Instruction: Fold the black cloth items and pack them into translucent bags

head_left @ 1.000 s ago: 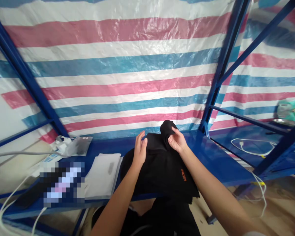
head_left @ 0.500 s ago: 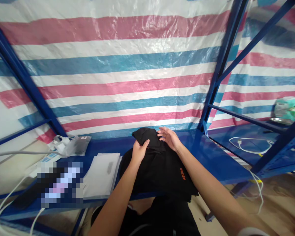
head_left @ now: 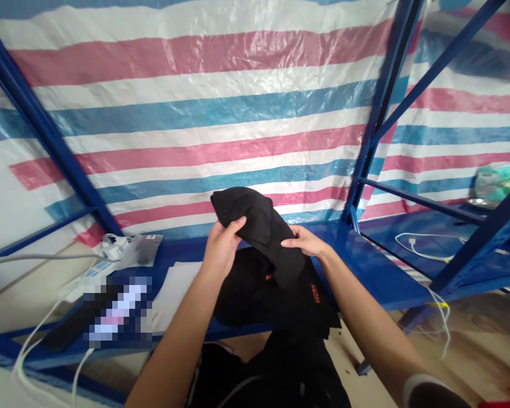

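Head view: left hand and right hand both clamped on black garment, held up just above black folded pile on shelf. Garment bunched, not yet folded; looks like early stage. White papers left of pile.

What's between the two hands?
Head view: a black garment spans the gap, held by the left hand and right hand, above the black stack on the blue shelf.
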Action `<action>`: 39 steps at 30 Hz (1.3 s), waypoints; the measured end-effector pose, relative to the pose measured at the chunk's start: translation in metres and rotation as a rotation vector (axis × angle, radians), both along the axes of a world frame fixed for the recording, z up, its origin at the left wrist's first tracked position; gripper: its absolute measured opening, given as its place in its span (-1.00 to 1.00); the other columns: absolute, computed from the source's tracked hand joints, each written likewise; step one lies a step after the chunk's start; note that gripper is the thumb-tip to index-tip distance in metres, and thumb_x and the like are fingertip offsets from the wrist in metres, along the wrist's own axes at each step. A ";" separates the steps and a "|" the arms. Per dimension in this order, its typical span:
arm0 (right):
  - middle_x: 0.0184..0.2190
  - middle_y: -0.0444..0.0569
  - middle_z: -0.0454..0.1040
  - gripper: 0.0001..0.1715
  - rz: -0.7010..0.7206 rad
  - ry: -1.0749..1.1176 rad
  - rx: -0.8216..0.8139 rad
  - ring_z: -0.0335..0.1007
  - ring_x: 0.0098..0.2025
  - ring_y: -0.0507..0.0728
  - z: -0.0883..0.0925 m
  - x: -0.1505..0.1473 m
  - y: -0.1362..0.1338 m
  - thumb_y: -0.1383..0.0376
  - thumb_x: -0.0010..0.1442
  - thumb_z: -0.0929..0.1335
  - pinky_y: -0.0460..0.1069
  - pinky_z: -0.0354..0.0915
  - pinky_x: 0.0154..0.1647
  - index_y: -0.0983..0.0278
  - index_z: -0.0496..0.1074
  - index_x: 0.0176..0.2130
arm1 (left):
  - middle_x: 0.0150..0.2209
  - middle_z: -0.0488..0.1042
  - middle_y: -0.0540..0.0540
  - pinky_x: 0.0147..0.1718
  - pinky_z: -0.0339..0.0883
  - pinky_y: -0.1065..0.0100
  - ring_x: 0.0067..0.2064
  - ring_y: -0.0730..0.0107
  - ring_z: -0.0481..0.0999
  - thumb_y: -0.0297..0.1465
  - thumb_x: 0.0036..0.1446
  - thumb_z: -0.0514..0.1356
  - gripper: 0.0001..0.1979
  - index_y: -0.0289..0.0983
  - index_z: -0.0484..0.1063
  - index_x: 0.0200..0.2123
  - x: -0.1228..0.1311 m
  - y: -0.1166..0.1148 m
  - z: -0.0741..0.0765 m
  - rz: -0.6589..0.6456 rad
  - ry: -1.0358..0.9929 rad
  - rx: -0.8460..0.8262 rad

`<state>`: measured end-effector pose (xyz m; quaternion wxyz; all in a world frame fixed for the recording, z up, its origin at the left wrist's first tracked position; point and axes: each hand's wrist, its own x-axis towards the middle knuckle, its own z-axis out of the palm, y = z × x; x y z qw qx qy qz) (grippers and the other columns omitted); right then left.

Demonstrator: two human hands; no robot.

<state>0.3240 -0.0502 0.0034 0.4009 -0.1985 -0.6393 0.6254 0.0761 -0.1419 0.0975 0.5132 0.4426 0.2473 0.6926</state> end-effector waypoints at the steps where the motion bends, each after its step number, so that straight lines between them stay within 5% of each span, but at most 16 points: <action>1: -0.18 -0.07 0.71 -0.55 0.000 -0.009 0.016 0.67 -0.26 0.14 0.009 0.008 -0.006 0.22 0.12 0.64 -0.02 0.56 -0.21 0.24 0.60 -0.02 | 0.01 0.69 -0.23 0.19 0.54 -0.03 0.20 -0.15 0.62 -0.44 0.09 0.50 -0.63 -0.33 0.63 -0.02 -0.007 -0.008 0.000 0.019 0.008 -0.019; 3: -0.27 -0.13 0.69 -0.61 0.010 -0.073 0.039 0.64 -0.35 0.09 0.026 0.023 -0.017 0.24 0.17 0.62 -0.09 0.50 -0.34 0.23 0.56 -0.04 | 0.05 0.68 -0.24 0.14 0.58 -0.02 0.19 -0.16 0.63 -0.44 0.09 0.51 -0.57 -0.30 0.61 0.04 -0.021 -0.024 -0.009 0.063 0.029 -0.081; 6: -0.27 -0.11 0.70 -0.45 0.078 -0.245 0.017 0.63 -0.41 0.12 0.039 0.036 -0.023 0.17 0.20 0.60 -0.08 0.48 -0.44 0.20 0.50 0.12 | 0.09 0.66 -0.22 0.01 0.66 0.04 0.14 -0.13 0.66 -0.43 0.07 0.53 -0.44 -0.21 0.54 0.15 -0.039 -0.046 -0.042 0.120 0.067 -0.204; 11: -0.34 -0.11 0.66 -0.36 0.035 -0.578 0.201 0.55 -0.44 0.09 0.013 0.031 -0.013 0.10 0.03 0.66 -0.10 0.40 -0.43 0.25 0.61 0.05 | 0.19 0.56 -0.28 -0.18 0.71 0.09 0.08 -0.11 0.67 -0.35 -0.01 0.60 -0.16 -0.15 0.37 0.31 -0.066 -0.065 -0.110 0.170 0.292 -0.389; 15: -0.17 -0.01 0.65 -0.56 -0.202 -0.567 0.508 0.56 -0.22 0.18 -0.003 0.032 -0.028 0.06 0.12 0.62 0.00 0.47 -0.17 0.19 0.67 -0.05 | 0.37 0.30 -0.37 -0.16 0.68 -0.07 0.02 -0.10 0.66 -0.11 -0.02 0.58 0.09 -0.08 0.15 0.49 -0.095 -0.078 -0.138 0.566 0.772 -0.291; 18: -0.03 0.04 0.62 -0.61 -0.222 -0.603 0.630 0.53 -0.07 0.25 -0.001 0.041 -0.060 0.02 0.29 0.53 0.11 0.44 0.03 0.11 0.65 0.05 | 0.44 0.21 -0.31 0.16 0.51 -0.22 0.25 -0.20 0.50 -0.02 0.14 0.45 -0.21 -0.07 0.37 0.38 -0.114 -0.083 -0.133 0.699 1.125 0.015; 22: 0.07 0.01 0.54 -0.34 -0.063 -0.799 0.554 0.45 0.12 0.33 -0.007 0.053 -0.105 -0.05 0.08 0.64 0.16 0.39 0.18 0.05 0.59 0.11 | 0.27 0.53 -0.14 0.39 0.20 -0.29 0.42 -0.19 0.33 -0.09 0.22 0.42 -0.57 0.05 0.61 0.14 -0.130 -0.072 -0.118 0.417 1.421 0.273; 25: 0.17 0.06 0.48 -0.46 -0.065 -0.840 0.504 0.42 0.21 0.34 -0.017 0.061 -0.120 0.00 0.19 0.58 0.19 0.35 0.24 0.08 0.57 0.10 | 0.12 0.65 -0.09 0.40 0.18 -0.29 0.37 -0.15 0.41 -0.16 0.28 0.37 -0.79 0.09 0.70 -0.03 -0.136 -0.058 -0.112 0.239 1.527 0.310; 28: 0.15 0.06 0.50 -0.78 -0.074 -0.826 0.503 0.42 0.25 0.33 -0.020 0.066 -0.124 0.08 0.40 0.43 0.19 0.33 0.27 0.10 0.62 -0.06 | 0.12 0.66 -0.11 0.39 0.23 -0.20 0.36 -0.09 0.44 -0.20 0.32 0.32 -0.83 0.07 0.73 -0.08 -0.139 -0.050 -0.105 0.152 1.565 0.347; 31: 0.14 0.05 0.50 -0.80 -0.076 -0.819 0.489 0.42 0.26 0.34 -0.016 0.069 -0.124 0.06 0.37 0.45 0.18 0.35 0.25 0.09 0.61 -0.12 | 0.07 0.68 -0.10 0.42 0.20 -0.15 0.32 -0.03 0.49 -0.23 0.34 0.29 -0.82 0.04 0.72 -0.09 -0.138 -0.047 -0.095 0.111 1.567 0.379; 35: 0.26 0.02 0.41 -0.45 0.000 -0.813 0.424 0.36 0.30 0.36 -0.013 0.072 -0.124 -0.02 0.11 0.61 0.18 0.33 0.29 0.05 0.56 0.04 | -0.04 0.71 -0.09 0.43 0.17 -0.08 0.13 0.02 0.62 -0.22 0.37 0.22 -0.79 -0.01 0.66 -0.06 -0.129 -0.043 -0.080 0.168 1.523 0.369; 39: 0.32 0.01 0.37 -0.35 0.033 -0.808 0.385 0.32 0.35 0.37 -0.014 0.077 -0.125 -0.03 0.06 0.64 0.18 0.29 0.35 0.03 0.53 0.08 | -0.12 0.68 -0.09 0.09 0.44 0.13 -0.05 0.04 0.64 -0.19 0.42 0.15 -0.78 -0.06 0.58 -0.08 -0.114 -0.036 -0.064 0.245 1.497 0.297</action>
